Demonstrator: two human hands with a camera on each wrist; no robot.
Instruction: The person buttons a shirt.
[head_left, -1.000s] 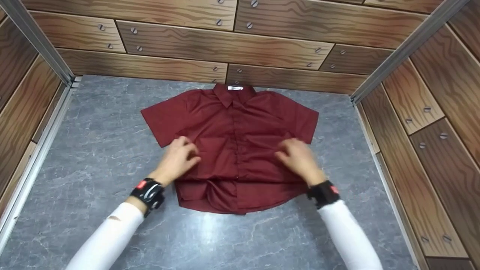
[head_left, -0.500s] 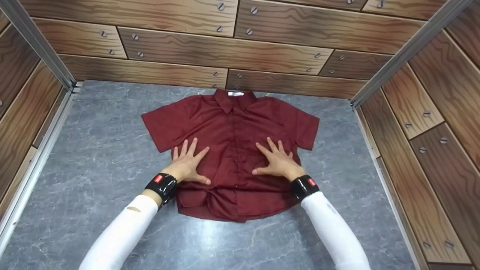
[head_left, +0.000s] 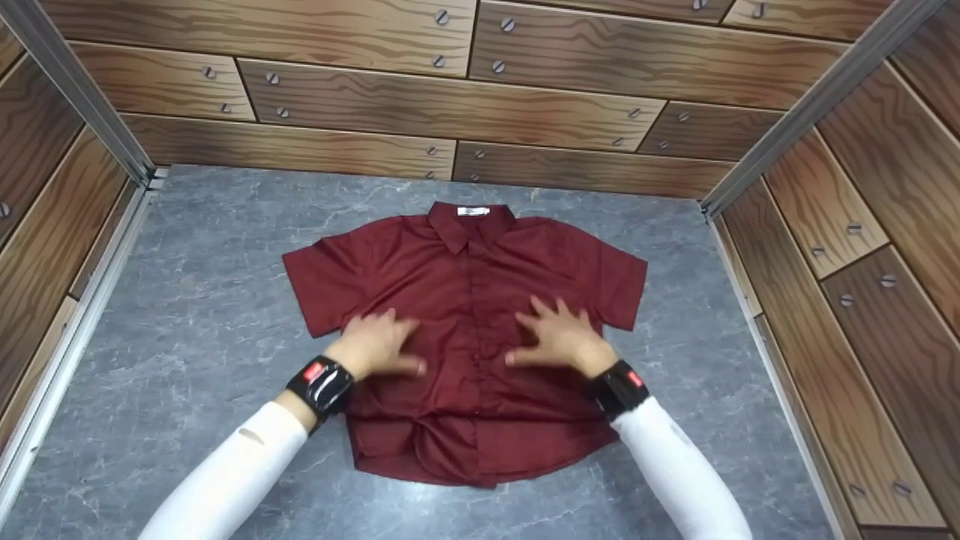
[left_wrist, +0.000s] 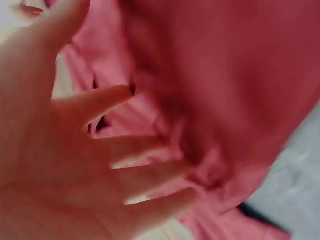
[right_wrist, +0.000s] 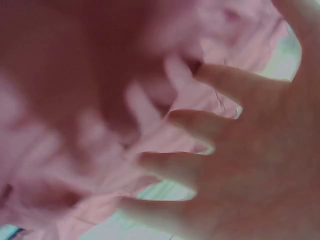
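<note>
Both grips, left hand [head_left: 371,345] and right hand [head_left: 561,339], spread their fingers over the maroon shirt [head_left: 457,337]. It lies front-up on the bench [head_left: 210,300], now slid farther from the back wall [head_left: 360,97], seemingly within easier reach.

Left hand [head_left: 373,346] and right hand [head_left: 561,343] are bare; left sleeve [head_left: 225,476] is white, close-fitting, with a small crescent-shaped gap [head_left: 253,436] near the cuff; right sleeve [head_left: 682,469] is white, faint grey mark [head_left: 677,433] near its end; left wristband [head_left: 328,390] is glossy black with a red patch [head_left: 313,372]; right wristband [head_left: 616,391] is black, similar red label [head_left: 636,378].
</note>
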